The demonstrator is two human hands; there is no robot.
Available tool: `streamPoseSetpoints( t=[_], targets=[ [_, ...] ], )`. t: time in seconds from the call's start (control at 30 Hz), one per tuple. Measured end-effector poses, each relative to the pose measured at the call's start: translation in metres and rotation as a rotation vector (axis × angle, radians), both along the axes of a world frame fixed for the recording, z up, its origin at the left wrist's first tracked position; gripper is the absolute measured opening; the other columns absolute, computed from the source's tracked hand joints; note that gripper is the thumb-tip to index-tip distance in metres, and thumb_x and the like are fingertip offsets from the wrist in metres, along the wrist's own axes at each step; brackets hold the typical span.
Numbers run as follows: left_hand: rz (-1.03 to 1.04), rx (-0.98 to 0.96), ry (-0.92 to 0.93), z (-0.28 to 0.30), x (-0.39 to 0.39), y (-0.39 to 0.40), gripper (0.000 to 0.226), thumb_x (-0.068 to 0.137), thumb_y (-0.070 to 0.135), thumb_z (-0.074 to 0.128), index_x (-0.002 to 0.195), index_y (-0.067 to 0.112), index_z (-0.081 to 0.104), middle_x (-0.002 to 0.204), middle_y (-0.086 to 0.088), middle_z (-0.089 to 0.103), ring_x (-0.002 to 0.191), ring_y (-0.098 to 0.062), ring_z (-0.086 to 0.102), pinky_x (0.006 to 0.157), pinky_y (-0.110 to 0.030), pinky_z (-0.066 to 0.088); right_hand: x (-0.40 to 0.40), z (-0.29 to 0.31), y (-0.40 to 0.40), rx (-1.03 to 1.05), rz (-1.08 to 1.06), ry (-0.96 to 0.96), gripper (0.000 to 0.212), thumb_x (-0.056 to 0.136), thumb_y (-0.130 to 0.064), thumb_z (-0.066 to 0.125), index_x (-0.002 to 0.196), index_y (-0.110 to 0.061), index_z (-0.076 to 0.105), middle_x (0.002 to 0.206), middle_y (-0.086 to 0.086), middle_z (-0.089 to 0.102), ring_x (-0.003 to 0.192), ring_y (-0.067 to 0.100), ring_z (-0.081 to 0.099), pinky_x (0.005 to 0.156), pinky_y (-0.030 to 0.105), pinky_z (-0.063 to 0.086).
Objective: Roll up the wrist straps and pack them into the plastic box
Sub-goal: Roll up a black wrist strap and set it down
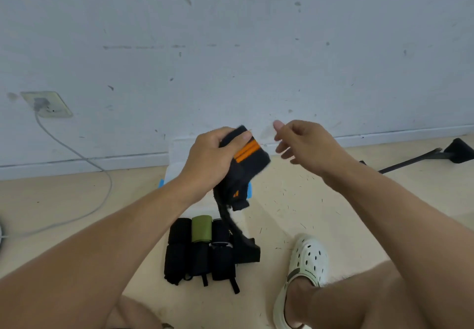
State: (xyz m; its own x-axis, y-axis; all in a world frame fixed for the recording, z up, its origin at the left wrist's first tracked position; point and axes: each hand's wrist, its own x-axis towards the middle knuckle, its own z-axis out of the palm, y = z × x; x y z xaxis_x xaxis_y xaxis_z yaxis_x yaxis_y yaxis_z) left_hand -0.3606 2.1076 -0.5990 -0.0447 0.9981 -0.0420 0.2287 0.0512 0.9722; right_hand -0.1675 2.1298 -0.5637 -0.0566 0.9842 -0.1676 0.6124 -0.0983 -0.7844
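1 wrist strap (246,159) in left hand (209,160)

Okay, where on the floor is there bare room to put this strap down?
Bare floor lies right of the plastic box, between it and the white shoe. More lies left of the rolled straps, toward the grey cable. It is crowded under the left hand, which holds the orange-striped strap.

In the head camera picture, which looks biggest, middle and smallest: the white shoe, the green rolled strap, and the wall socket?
1. White shoe, biggest, though it is nearest the camera, which helps.
2. Wall socket.
3. Green rolled strap.
The socket and green strap look close in size, so their order is unsure.
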Motion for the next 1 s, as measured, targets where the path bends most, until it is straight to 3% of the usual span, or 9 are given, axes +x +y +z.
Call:
streamPoseSetpoints(
  t=[0.07, 0.17, 0.27, 0.37, 0.53, 0.63, 0.73, 0.87, 1.0],
  targets=[
    [-0.111, -0.036, -0.010, 0.003, 0.001, -0.003, 0.065, 0.095, 0.061, 0.062, 0.084, -0.002, 0.068, 0.081, -0.028, 0.066, 0.068, -0.025, 0.063, 0.074, -0.035, 0.050, 0.000, -0.002, 0.000, -0.052, 0.109, -0.019, 0.046, 0.105, -0.059, 0.042, 0.117, -0.027, 0.071, 0.112, -0.011, 0.072, 0.111, 0.011, 0.065, 0.110, 0.044, 0.047],
    [-0.164, -0.113, -0.091, 0.007, 0.001, -0.006, 0.081, 0.090, 0.068, 0.062, 0.085, -0.013, 0.062, 0.076, -0.033, 0.064, 0.065, -0.031, 0.061, 0.075, -0.041, 0.051, -0.001, -0.012, -0.002, -0.315, 0.332, -0.085, 0.072, 0.097, -0.077, 0.028, 0.124, -0.029, 0.073, 0.128, -0.013, 0.069, 0.129, 0.009, 0.058, 0.122, 0.043, 0.032],
    [-0.143, -0.136, -0.054, 0.006, 0.000, -0.002, 0.071, 0.095, 0.059, 0.063, 0.087, -0.011, 0.066, 0.078, -0.026, 0.071, 0.068, -0.034, 0.067, 0.080, -0.043, 0.056, 0.007, -0.012, -0.002, -0.488, 0.452, 0.036, 0.075, 0.093, -0.077, 0.036, 0.118, -0.019, 0.076, 0.115, -0.004, 0.078, 0.115, 0.012, 0.070, 0.117, 0.040, 0.040],
    [-0.114, -0.128, 0.039, -0.002, -0.001, 0.004, 0.053, 0.097, 0.056, 0.063, 0.086, 0.005, 0.070, 0.073, -0.006, 0.073, 0.069, -0.021, 0.069, 0.076, -0.037, 0.054, 0.018, -0.006, 0.001, -0.535, 0.438, 0.262, 0.054, 0.089, -0.058, 0.058, 0.102, -0.010, 0.078, 0.102, 0.007, 0.080, 0.092, 0.018, 0.075, 0.094, 0.033, 0.054],
    [-0.138, -0.134, 0.011, -0.007, 0.002, 0.005, 0.040, 0.102, 0.056, 0.051, 0.111, 0.023, 0.070, 0.104, 0.006, 0.074, 0.098, -0.008, 0.071, 0.102, -0.035, 0.051, 0.022, -0.004, 0.004, -0.446, 0.389, 0.455, 0.043, 0.079, -0.048, 0.079, 0.097, -0.009, 0.076, 0.094, 0.012, 0.072, 0.081, 0.022, 0.067, 0.075, 0.031, 0.051],
    [-0.174, -0.149, -0.090, -0.001, 0.006, 0.001, 0.052, 0.094, 0.066, 0.051, 0.112, 0.022, 0.072, 0.107, 0.003, 0.077, 0.100, -0.012, 0.073, 0.099, -0.037, 0.052, 0.019, -0.003, 0.003, -0.390, 0.331, 0.503, 0.034, 0.084, -0.043, 0.072, 0.100, -0.014, 0.080, 0.098, 0.007, 0.076, 0.083, 0.018, 0.070, 0.077, 0.029, 0.052],
    [-0.259, -0.178, -0.165, 0.002, 0.008, -0.004, 0.064, 0.083, 0.070, 0.054, 0.122, 0.020, 0.069, 0.113, 0.003, 0.078, 0.107, -0.011, 0.072, 0.099, -0.039, 0.056, 0.020, -0.003, 0.006, -0.341, 0.263, 0.558, 0.044, 0.092, -0.039, 0.067, 0.120, -0.006, 0.074, 0.119, 0.015, 0.075, 0.103, 0.026, 0.072, 0.088, 0.038, 0.055],
    [-0.231, -0.135, -0.183, -0.002, 0.009, -0.003, 0.031, 0.100, 0.039, 0.064, 0.127, 0.025, 0.068, 0.111, 0.010, 0.079, 0.105, -0.006, 0.074, 0.085, -0.028, 0.062, 0.021, -0.005, 0.005, -0.334, 0.274, 0.555, 0.036, 0.100, -0.027, 0.060, 0.128, -0.007, 0.070, 0.125, 0.017, 0.073, 0.109, 0.028, 0.072, 0.094, 0.043, 0.055],
    [-0.090, -0.134, -0.226, -0.010, 0.008, 0.001, 0.026, 0.107, 0.029, 0.057, 0.126, 0.018, 0.071, 0.109, -0.002, 0.080, 0.100, -0.020, 0.077, 0.082, -0.042, 0.065, 0.022, -0.009, 0.006, -0.313, 0.288, 0.472, 0.029, 0.098, -0.021, 0.067, 0.126, -0.015, 0.071, 0.120, 0.007, 0.076, 0.107, 0.020, 0.074, 0.091, 0.035, 0.057]
  ],
)
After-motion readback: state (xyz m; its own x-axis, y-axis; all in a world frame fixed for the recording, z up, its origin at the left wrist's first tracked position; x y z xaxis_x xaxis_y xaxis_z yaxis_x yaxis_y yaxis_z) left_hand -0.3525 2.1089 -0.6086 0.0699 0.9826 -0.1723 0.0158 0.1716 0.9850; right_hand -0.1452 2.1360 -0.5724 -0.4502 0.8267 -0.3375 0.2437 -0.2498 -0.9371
